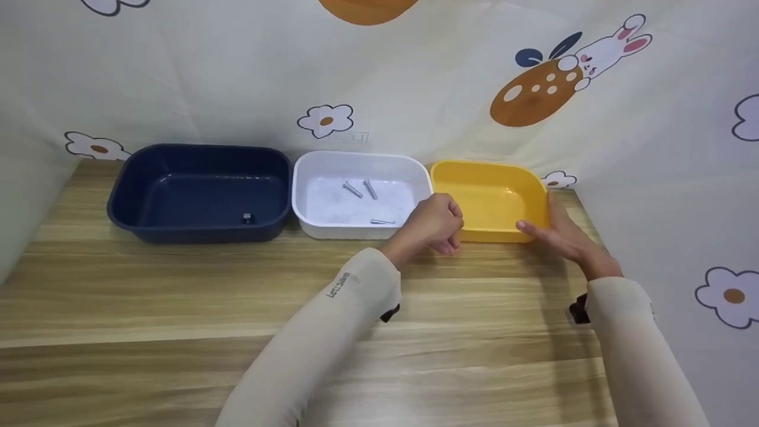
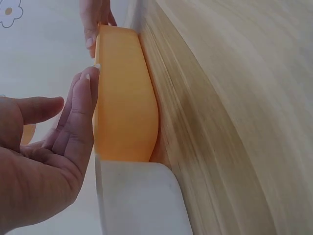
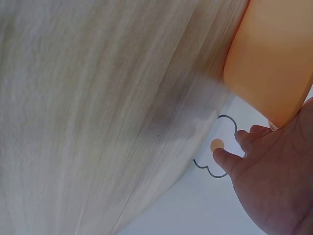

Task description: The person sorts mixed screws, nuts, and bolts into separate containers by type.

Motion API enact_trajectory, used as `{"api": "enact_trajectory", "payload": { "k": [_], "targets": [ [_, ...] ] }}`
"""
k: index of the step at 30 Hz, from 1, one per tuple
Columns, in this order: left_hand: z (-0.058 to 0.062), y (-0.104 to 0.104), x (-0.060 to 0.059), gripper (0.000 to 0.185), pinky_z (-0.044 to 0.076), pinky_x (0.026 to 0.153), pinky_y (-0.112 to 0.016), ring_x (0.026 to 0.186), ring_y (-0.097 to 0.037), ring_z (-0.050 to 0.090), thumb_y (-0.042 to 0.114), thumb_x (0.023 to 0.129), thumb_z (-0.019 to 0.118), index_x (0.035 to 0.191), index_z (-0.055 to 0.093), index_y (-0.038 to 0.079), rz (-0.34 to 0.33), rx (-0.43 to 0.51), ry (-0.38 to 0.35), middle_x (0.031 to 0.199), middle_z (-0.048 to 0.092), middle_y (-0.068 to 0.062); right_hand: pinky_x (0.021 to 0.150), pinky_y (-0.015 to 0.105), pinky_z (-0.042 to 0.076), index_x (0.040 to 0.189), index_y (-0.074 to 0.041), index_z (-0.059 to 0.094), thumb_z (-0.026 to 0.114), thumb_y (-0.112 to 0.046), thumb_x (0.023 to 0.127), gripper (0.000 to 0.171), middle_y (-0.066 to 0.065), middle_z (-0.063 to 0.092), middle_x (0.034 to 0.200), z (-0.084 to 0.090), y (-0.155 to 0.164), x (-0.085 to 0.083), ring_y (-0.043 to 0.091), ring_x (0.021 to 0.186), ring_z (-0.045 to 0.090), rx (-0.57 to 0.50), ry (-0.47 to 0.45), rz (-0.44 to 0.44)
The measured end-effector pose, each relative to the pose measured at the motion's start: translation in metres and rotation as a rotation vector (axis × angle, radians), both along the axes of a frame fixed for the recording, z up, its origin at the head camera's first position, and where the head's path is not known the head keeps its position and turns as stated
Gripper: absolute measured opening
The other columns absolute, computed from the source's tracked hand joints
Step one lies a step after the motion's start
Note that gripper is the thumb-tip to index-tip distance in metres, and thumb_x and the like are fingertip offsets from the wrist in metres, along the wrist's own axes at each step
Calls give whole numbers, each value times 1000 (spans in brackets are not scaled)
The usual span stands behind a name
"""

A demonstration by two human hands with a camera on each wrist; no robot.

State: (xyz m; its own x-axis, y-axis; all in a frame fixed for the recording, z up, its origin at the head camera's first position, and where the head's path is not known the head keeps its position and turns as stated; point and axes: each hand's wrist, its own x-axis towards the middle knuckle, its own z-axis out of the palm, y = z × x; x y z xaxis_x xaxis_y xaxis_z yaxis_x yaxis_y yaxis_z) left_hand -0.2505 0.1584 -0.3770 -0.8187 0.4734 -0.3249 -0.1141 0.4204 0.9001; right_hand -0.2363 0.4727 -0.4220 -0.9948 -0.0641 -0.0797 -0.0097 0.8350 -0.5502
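Observation:
A yellow bin [image 1: 492,169] stands at the right end of a row of three bins. My left hand [image 1: 442,228] is at its front left corner; in the left wrist view [image 2: 73,103] the fingers are loosely extended, one fingertip touches the yellow bin's rim [image 2: 124,107], and the hand holds nothing. My right hand [image 1: 548,228] lies against the bin's front right corner with straight fingers along the wall. In the right wrist view the right hand [image 3: 274,176] sits beside the yellow bin [image 3: 269,58].
A white bin [image 1: 356,157] in the middle holds three metal screws [image 1: 353,190]. A navy bin [image 1: 201,148] on the left holds one small dark part [image 1: 248,218]. All stand at the back of a wooden table [image 1: 178,308], against a printed cloth backdrop [image 1: 533,89].

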Motion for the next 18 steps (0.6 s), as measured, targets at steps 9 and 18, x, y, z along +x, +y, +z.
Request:
{"api": "enact_trajectory", "payload": {
  "k": [9,18],
  "targets": [
    [-6,-35,8,4,55,48,-28,50,-19,64,8,96,55,97,57,4,-14,53,-28,69,70,-17,115,64,10,156,-8,-2,62,-48,90,100,22,7,161,1,0,-1,42,143,15,-5,11,1],
    [-23,-55,16,4,57,50,-34,47,-20,63,6,96,56,100,57,4,-28,74,-75,61,64,-14,115,64,11,156,-9,-1,62,-48,90,100,21,10,160,-3,-1,-1,41,141,18,-25,16,5]
  ]
}}
